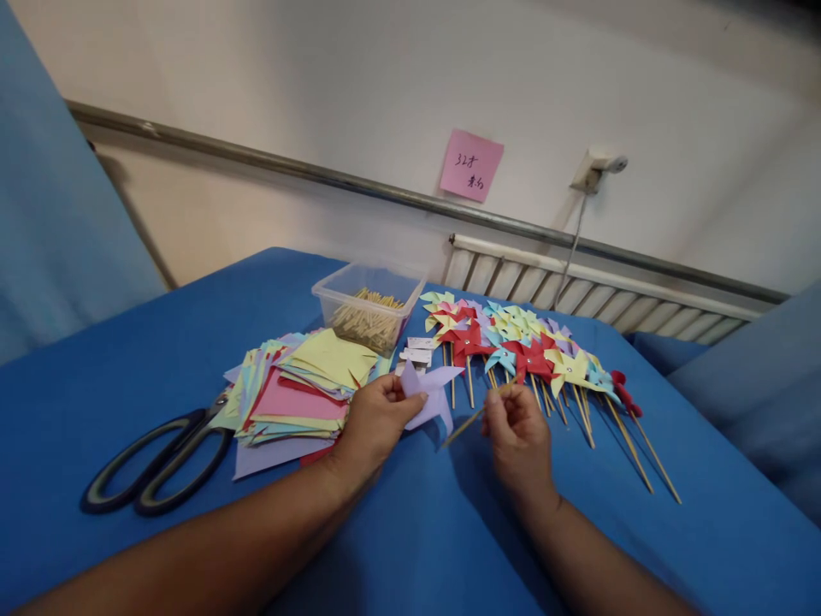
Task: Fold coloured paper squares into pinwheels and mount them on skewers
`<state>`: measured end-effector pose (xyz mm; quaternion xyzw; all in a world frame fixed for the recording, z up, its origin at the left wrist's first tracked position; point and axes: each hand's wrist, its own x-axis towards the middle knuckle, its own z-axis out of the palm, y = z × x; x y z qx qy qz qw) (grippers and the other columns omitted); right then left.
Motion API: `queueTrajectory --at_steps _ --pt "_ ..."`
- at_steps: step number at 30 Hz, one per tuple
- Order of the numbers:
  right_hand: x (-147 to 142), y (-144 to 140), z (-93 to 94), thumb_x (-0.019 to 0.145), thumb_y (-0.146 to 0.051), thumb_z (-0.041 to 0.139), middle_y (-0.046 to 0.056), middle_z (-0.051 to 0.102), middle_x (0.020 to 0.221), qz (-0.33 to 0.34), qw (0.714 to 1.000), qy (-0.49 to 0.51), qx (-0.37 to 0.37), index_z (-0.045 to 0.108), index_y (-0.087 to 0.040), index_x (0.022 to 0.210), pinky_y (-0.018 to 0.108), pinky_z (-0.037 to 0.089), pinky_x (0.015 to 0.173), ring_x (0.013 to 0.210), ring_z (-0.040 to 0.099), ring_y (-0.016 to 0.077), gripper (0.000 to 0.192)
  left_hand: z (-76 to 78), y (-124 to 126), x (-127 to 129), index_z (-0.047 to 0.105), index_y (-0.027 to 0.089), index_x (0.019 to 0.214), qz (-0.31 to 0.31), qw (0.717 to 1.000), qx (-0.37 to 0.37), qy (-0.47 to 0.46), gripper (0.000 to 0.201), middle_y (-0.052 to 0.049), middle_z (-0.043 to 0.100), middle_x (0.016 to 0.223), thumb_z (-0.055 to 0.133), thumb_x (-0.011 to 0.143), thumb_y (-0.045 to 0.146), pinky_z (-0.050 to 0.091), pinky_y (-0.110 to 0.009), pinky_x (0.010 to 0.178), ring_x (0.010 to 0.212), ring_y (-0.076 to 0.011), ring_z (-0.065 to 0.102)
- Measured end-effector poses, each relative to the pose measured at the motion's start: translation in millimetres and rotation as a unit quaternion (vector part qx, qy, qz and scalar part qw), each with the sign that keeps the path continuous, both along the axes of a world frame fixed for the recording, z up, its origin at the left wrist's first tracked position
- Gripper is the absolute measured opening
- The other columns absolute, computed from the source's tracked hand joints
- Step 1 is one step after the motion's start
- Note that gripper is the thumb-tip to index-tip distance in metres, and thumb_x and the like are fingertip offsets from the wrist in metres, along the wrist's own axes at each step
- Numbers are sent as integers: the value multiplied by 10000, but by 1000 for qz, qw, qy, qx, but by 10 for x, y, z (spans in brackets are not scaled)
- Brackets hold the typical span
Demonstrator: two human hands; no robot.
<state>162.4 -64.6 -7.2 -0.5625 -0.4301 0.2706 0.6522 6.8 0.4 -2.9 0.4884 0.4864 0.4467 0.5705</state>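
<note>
Bench [96, 393]: smooth blue cloth, edges cut off. Paper squares [301, 389]: flat fanned stack, 10 o'clock of our left hand [375, 423]. Lilac pinwheel [431, 393]: folded points, pinched in the left grip, centre partly hidden. Thin wooden stick [471, 417]: pinched in our right hand [518, 436], at 3 o'clock of the pinwheel.
</note>
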Motion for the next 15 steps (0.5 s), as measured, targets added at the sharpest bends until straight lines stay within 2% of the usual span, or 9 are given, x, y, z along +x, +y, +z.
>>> queueTrajectory --at_steps 3,6,8,11,14,15 --pt "-11 -18 -55 825 -355 550 -54 434 554 92 993 -77 -21 531 -218 784 222 303 460 473 385 99 144 8 18 -19 590 155 673 21 1000 4 -3 272 40 592 558 759 541 323 358 -200 470 512 -110 523" --pt "-15 -55 -105 846 -334 519 -44 477 561 205 968 -128 -63 598 -211 835 213 318 467 473 413 95 147 20 29 -32 598 149 692 29 999 7 -14 295 33 602 574 764 531 332 375 -206 488 532 -117 536" --pt "-19 -78 -122 853 -358 503 -28 542 606 307 940 -101 -107 623 -206 858 207 353 476 471 462 91 194 14 33 -38 586 151 657 32 999 14 -10 295 38 587 553 768 523 340 366 -206 480 519 -116 528" --pt "-8 -106 -97 822 -411 539 8 623 724 439 882 2 -170 643 -185 914 195 385 484 506 534 87 265 -8 32 -49 581 157 642 30 999 29 -7 283 53 573 536 765 534 344 347 -201 471 495 -104 504" --pt "43 -136 -8 783 -446 587 54 651 800 514 826 88 -216 648 -141 947 200 427 523 617 613 117 352 -15 24 -59 588 159 665 27 999 32 -18 264 58 581 551 755 556 332 351 -199 481 501 -99 506" --pt "64 -146 27 772 -444 606 49 650 766 518 820 100 -223 647 -132 917 202 437 526 605 617 116 346 -11 20 -61 587 158 668 27 999 31 -22 258 59 582 555 753 562 325 356 -200 486 506 -100 510"
